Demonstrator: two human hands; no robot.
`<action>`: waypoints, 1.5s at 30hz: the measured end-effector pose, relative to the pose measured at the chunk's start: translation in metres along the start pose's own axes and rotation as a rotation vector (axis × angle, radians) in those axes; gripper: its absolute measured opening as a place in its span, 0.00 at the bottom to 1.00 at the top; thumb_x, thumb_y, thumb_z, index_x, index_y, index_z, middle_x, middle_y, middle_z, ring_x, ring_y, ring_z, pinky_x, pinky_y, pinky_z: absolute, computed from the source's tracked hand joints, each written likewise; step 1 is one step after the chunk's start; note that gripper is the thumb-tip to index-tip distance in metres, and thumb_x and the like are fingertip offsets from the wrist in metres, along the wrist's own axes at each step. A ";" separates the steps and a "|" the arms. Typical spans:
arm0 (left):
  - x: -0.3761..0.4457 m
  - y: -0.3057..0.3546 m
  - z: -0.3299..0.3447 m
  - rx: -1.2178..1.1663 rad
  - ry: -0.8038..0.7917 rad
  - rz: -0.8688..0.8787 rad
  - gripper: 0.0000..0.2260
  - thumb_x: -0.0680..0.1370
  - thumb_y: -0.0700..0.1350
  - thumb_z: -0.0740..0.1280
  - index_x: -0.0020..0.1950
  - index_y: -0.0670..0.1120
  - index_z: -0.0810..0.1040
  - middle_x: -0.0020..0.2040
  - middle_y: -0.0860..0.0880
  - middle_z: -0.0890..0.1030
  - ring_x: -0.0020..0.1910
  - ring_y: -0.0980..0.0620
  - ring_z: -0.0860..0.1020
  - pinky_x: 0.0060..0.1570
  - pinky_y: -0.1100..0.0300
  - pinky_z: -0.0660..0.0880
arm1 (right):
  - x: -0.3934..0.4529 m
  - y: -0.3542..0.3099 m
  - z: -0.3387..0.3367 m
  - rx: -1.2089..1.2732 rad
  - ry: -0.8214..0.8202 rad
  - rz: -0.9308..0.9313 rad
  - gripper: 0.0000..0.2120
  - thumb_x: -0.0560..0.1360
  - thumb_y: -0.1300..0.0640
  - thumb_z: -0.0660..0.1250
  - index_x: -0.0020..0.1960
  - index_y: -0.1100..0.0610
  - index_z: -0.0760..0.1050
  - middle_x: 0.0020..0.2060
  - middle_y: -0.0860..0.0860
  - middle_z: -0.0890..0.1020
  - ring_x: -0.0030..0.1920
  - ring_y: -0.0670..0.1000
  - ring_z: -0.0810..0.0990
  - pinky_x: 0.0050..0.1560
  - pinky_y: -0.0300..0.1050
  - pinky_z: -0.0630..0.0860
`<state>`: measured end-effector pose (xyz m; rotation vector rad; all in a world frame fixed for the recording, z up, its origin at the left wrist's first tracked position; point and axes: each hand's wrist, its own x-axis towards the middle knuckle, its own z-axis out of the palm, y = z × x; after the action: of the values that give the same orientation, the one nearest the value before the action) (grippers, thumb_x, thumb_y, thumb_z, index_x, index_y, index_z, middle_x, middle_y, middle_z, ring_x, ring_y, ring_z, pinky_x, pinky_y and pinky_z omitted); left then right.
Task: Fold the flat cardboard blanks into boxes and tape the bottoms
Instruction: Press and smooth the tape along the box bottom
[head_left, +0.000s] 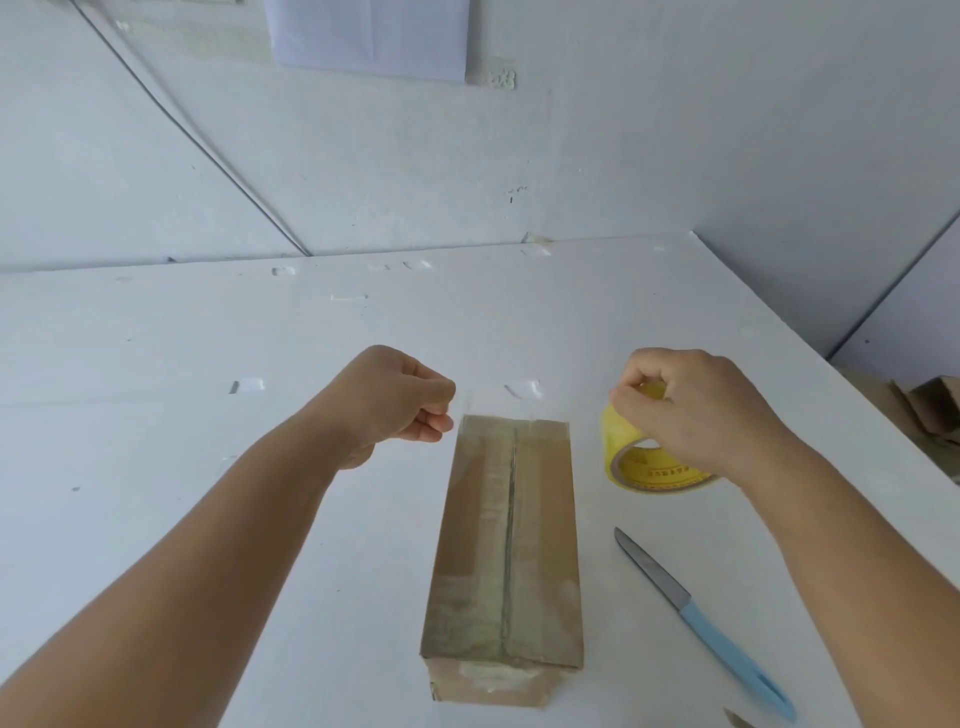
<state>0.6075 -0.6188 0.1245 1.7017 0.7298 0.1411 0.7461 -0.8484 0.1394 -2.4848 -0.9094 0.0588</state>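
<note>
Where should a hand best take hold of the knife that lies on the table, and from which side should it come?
Probably the light blue handle of the knife, from above. The knife lies flat on the table, right of the box, its blade pointing away toward the tape roll. The handle is the near end, thicker and blunt, with bare table on both sides.

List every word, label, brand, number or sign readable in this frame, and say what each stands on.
Tape roll, held by the right hand: a line of dark print runs round the yellow core, too small and blurred to read.
Cardboard box: no print visible on its taped face.
Knife: no marking visible.
Sheet of paper on the wall: looks blank.
Nothing here can be quoted.
</note>
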 end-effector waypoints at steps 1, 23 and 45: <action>0.000 -0.001 0.000 0.009 -0.003 -0.001 0.07 0.73 0.34 0.66 0.35 0.37 0.79 0.30 0.43 0.81 0.32 0.51 0.82 0.35 0.60 0.80 | 0.000 0.001 0.002 -0.022 -0.018 0.011 0.06 0.71 0.48 0.64 0.36 0.47 0.74 0.27 0.44 0.77 0.33 0.45 0.74 0.32 0.42 0.66; 0.019 -0.027 -0.006 0.110 -0.030 -0.090 0.06 0.74 0.37 0.67 0.38 0.38 0.80 0.28 0.46 0.78 0.28 0.52 0.78 0.38 0.57 0.81 | -0.002 0.006 0.039 -0.095 -0.040 -0.028 0.08 0.75 0.46 0.58 0.40 0.46 0.71 0.33 0.43 0.74 0.34 0.41 0.71 0.31 0.39 0.62; -0.010 -0.079 0.037 0.153 0.019 -0.118 0.16 0.82 0.50 0.56 0.70 0.51 0.64 0.69 0.47 0.65 0.55 0.48 0.76 0.50 0.57 0.74 | -0.014 0.002 0.077 -0.093 0.040 0.006 0.11 0.78 0.52 0.56 0.39 0.55 0.69 0.33 0.49 0.76 0.35 0.50 0.72 0.31 0.42 0.64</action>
<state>0.5857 -0.6484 0.0444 1.7988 0.8720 0.0196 0.7210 -0.8247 0.0690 -2.5648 -0.9068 -0.0312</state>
